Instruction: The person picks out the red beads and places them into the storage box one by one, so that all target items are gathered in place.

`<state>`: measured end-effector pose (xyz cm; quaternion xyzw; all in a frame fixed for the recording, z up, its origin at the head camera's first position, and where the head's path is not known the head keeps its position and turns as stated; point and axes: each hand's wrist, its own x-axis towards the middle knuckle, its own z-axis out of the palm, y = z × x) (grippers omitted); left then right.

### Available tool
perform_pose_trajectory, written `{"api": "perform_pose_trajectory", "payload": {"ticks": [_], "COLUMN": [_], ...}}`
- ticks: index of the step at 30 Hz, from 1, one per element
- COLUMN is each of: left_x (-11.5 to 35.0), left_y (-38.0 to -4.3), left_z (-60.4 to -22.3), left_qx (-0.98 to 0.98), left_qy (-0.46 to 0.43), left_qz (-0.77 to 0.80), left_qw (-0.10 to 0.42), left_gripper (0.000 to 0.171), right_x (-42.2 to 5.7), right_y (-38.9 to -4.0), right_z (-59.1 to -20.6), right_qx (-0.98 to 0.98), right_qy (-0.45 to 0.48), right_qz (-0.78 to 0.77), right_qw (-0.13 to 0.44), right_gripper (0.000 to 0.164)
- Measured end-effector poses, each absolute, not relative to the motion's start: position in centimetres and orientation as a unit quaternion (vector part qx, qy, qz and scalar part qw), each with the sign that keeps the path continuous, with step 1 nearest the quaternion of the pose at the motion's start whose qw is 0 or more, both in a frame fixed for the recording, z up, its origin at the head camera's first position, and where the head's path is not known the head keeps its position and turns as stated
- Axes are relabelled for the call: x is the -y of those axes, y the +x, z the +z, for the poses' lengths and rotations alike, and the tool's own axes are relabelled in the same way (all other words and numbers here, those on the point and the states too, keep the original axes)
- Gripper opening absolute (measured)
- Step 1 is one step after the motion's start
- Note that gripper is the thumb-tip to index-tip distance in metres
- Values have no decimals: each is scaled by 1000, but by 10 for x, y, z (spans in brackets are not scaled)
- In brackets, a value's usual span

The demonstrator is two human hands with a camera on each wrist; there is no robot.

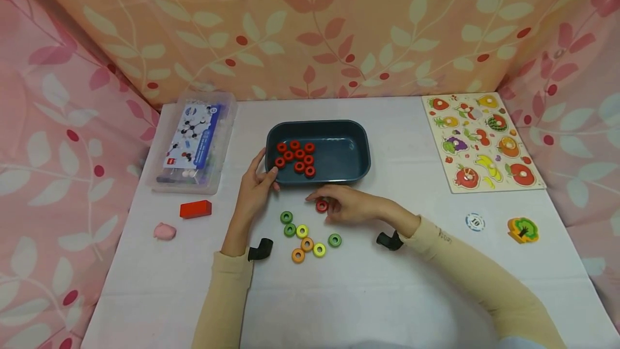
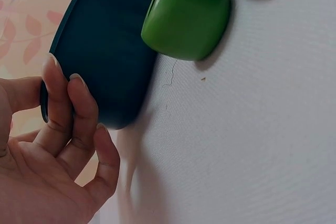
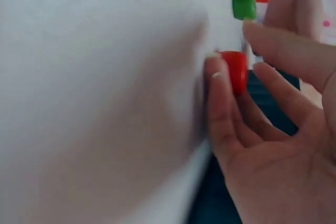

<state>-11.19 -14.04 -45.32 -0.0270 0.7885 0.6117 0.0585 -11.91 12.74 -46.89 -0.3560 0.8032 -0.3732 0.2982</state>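
Note:
In the head view, my left hand [image 1: 254,190] grips the left end of a dark blue tray [image 1: 339,178], thumb over its rim and fingers against the outer wall [image 2: 113,77]. Several red rings lie inside, gathered towards the left. One more red ring [image 1: 322,206] is on the white cloth in front of the tray. My right hand [image 1: 351,204] is at this ring, fingertips beside it [image 3: 237,72], thumb and forefinger spread apart. Closer to me lie loose green rings [image 1: 287,217], yellow rings [image 1: 319,250] and orange rings [image 1: 298,255].
A clear plastic case [image 1: 194,144] lies at the back left, a red block [image 1: 196,209] and a pink figure [image 1: 164,231] before it. On the right are a fruit puzzle board [image 1: 484,144], a round chip [image 1: 475,222] and a tree-shaped piece [image 1: 523,230]. Patterned curtains surround the table.

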Motion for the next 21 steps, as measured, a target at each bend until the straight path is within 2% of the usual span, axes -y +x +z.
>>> {"api": "perform_pose_trajectory", "payload": {"ticks": [5, 10, 16, 21], "left_x": [140, 140, 140, 140], "left_y": [-111, -111, -112, -112], "left_z": [-452, -452, -453, -453], "left_qx": [-790, -789, -785, -787], "left_qy": [-28, -30, -28, -29], "left_qz": [609, 611, 617, 613], "left_qw": [60, 60, 60, 58], "left_gripper": [62, 63, 63, 62], "right_x": [-127, -126, -127, -131], "right_y": [-118, -117, -122, -139], "right_z": [-478, -478, -458, -433], "right_qx": [-807, -807, -793, -787], "right_qy": [-360, -360, -356, -346], "right_qz": [-390, -393, -414, -461], "right_qw": [260, 255, 271, 220], "right_gripper": [42, 35, 27, 25]}}
